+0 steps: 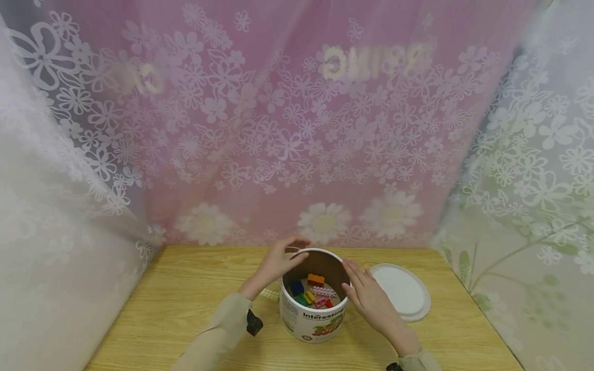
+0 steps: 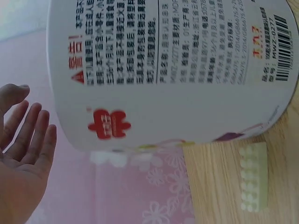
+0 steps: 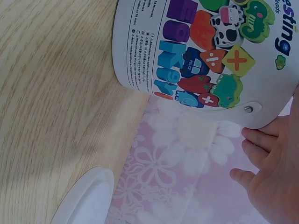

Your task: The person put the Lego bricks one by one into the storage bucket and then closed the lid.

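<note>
A white printed bucket (image 1: 313, 324) stands upright on the table between both hands. Inside it lie several toy building bricks, among them an orange brick (image 1: 316, 280), a dark blue brick (image 1: 297, 287) and a light pink brick (image 1: 323, 292). My left hand (image 1: 278, 262) is held at the bucket's left rim; in the left wrist view its fingers (image 2: 33, 135) are spread loosely beside the wall, holding nothing. On the opposite side, my right hand (image 1: 371, 299) has its extended fingers (image 3: 261, 142) at the rim, close to the handle rivet (image 3: 248, 109).
A round white lid (image 1: 401, 292) lies on the wooden table (image 1: 185, 309) to the right of the bucket. Left of the bucket is a pale yellow-green brick (image 2: 253, 177), partly hidden by the left arm in the head view. A flowered pink curtain (image 1: 278, 129) hangs behind the table.
</note>
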A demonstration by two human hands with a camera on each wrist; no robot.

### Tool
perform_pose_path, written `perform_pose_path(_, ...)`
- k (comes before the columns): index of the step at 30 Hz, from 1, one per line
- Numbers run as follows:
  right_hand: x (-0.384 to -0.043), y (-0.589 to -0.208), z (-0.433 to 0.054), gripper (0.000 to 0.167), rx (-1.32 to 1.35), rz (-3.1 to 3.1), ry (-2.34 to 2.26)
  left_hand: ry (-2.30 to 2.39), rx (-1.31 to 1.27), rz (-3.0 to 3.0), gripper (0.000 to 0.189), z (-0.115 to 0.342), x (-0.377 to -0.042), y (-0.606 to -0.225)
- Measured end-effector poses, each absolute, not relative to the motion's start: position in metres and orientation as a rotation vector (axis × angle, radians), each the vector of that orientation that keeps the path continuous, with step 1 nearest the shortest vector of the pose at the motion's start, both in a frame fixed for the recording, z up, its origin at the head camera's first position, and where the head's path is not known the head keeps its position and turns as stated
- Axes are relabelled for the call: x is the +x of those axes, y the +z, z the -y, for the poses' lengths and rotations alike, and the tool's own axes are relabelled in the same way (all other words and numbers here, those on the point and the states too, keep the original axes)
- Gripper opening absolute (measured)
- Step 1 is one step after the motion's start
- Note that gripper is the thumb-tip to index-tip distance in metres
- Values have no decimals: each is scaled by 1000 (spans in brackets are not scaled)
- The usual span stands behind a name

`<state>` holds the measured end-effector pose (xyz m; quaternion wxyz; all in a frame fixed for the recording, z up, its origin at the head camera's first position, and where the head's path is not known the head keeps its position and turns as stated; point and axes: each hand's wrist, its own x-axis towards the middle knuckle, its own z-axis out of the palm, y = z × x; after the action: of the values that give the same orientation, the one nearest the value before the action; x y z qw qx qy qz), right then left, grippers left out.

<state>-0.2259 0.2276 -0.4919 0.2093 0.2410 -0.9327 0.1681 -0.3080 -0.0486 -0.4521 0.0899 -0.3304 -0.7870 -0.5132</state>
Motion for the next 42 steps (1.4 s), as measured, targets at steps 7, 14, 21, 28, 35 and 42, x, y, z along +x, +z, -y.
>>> perform_pose_path(7, -224, -491, -226, 58, 673, 2573, 473, -1622, -766, 2307, 32, 76, -307, -464)
perform_pose_path(14, -226, -491, -227, 59, 681, 2571, 467, -1640, -656, 2351, 30, 99, -304, -489)
perform_pose_path(21, -228, -493, -228, 58, 694, 2560, 465, -1535, -671, 2564, 31, 115, -303, -517)
perform_pose_path(28, -228, -495, -229, 58, 692, 2560, 454, -1456, -740, 2763, 29, 126, -301, -541)
perform_pose_path(35, -227, -494, -229, 60, 682, 2586, 458, -1299, -871, 2861, 26, 130, -301, -554)
perform_pose_path(42, -228, -495, -229, 58, 682, 2594, 468, -1264, -895, 2855, 25, 128, -301, -562)
